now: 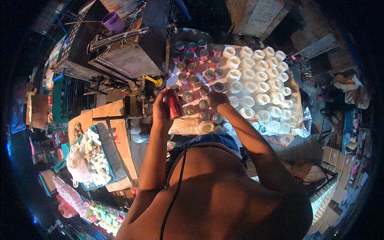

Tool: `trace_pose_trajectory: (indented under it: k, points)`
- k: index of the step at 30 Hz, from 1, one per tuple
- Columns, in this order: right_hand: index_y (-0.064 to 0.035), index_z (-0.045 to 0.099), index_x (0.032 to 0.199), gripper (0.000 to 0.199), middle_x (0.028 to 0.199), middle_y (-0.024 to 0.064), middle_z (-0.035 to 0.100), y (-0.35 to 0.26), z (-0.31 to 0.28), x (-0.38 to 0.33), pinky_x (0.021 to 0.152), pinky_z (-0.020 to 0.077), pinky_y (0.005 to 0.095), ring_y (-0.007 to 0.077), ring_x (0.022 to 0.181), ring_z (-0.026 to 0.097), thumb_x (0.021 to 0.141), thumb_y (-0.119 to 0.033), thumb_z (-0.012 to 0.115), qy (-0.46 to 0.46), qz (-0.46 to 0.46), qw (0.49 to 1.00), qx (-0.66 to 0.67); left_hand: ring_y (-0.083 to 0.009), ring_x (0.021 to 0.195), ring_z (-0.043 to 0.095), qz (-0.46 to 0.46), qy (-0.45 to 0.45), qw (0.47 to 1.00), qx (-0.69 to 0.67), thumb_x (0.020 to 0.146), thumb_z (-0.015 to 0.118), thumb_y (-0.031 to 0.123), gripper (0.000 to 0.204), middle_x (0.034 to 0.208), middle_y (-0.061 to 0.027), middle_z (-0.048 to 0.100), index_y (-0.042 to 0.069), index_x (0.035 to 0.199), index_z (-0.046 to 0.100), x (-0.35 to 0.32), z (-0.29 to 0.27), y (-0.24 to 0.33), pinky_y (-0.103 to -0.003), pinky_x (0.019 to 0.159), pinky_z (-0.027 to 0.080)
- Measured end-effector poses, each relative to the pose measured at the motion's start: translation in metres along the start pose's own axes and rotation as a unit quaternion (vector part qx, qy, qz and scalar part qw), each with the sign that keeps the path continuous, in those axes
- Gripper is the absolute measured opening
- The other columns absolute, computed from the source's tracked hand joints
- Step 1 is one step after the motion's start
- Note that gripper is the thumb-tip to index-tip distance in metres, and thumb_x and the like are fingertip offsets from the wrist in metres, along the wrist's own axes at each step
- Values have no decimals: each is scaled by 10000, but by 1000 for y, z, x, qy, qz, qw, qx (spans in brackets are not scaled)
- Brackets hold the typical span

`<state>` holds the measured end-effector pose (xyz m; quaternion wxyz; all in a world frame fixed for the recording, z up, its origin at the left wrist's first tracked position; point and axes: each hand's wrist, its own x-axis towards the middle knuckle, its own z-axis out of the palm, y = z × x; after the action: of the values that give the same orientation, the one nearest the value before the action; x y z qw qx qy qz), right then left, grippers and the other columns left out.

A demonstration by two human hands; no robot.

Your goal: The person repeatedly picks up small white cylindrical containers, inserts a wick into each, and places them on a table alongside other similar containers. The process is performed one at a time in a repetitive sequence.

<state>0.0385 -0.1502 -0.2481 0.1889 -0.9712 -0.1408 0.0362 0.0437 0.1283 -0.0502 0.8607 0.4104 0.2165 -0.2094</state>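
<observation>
Raised at the near left of the table, my left hand (161,107) is wrapped round a red cylindrical can (174,104), which it holds tilted. My right hand (218,101) reaches over the rows of open-topped containers, with its fingers drawn together. What those fingers grip, if anything, is hidden. Beside it stand a dark-mouthed container (218,87) and a silvery, open-topped container (204,104). Farther back are several red containers (204,55) with open tops. White, round-mouthed jars (262,87) fill the right side of the table in rows.
A pale sheet (298,120) covers the table. To the left are a worn wooden cabinet (124,60), a yellow scoop-like tool (154,80) and a purple bucket (113,23). Nearer, a teal-edged tray (96,185) of white pieces rests by cardboard (122,146).
</observation>
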Motion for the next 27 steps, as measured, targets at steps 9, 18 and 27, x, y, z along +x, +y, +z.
trace_pose_trajectory:
  k: [9, 18, 27]
  points:
    - [-82, 705, 983, 107, 964, 116, 687, -99, -195, -50, 695, 565, 451, 373, 833, 701, 919, -158, 743, 155, -3, 964, 217, -117, 978, 622, 135, -154, 930, 306, 1017, 683, 93, 121, 1067, -22, 711, 22, 1110, 714, 2, 29, -29, -269, 910, 487]
    - [-105, 731, 983, 106, 905, 65, 667, -123, -244, -72, 635, 565, 390, 293, 767, 712, 898, -131, 789, 250, -19, 946, 203, -131, 1035, 612, 236, -207, 893, 322, 980, 748, 101, 125, 1068, -35, 684, 21, 1075, 762, -17, 91, 2, -292, 945, 459]
    - [-111, 748, 979, 112, 908, 50, 674, -130, -256, -79, 643, 570, 395, 297, 756, 715, 886, -132, 807, 239, -22, 953, 183, -109, 976, 625, 159, -215, 922, 280, 952, 777, 93, 115, 1032, -21, 708, 24, 1044, 765, -22, 97, 9, -272, 887, 471]
